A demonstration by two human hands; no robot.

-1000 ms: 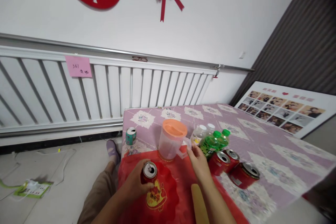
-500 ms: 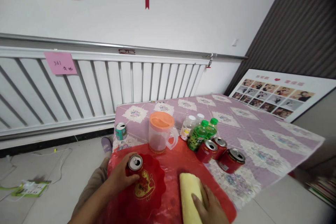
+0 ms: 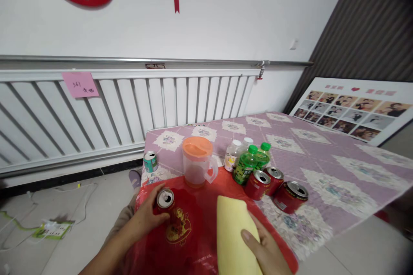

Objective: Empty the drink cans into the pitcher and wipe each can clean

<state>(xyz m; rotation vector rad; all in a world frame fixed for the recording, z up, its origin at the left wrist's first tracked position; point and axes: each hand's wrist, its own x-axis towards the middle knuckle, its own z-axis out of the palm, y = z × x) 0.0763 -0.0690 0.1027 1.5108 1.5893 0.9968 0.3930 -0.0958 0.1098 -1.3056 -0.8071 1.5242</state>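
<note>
My left hand curls round an opened drink can, its silver top facing up. Beneath the can is a red plate with a gold heart pattern. A folded yellow towel is in the grip of my right hand, thumb on top, fingers partly hidden behind it. Just beyond stands a clear plastic jug with an orange lid. Right of the jug are white-capped bottles, green-capped bottles and red cans, another being a wider red can.
A teal can stands at the left corner of the flowered tablecloth. Behind the table runs a white radiator. A framed photo board leans at the right. On the floor lies a power strip with cables.
The yellow towel has come up off the red surface in my right hand and its near side has turned toward me. My left hand stays at the can. The view has shifted slightly.
</note>
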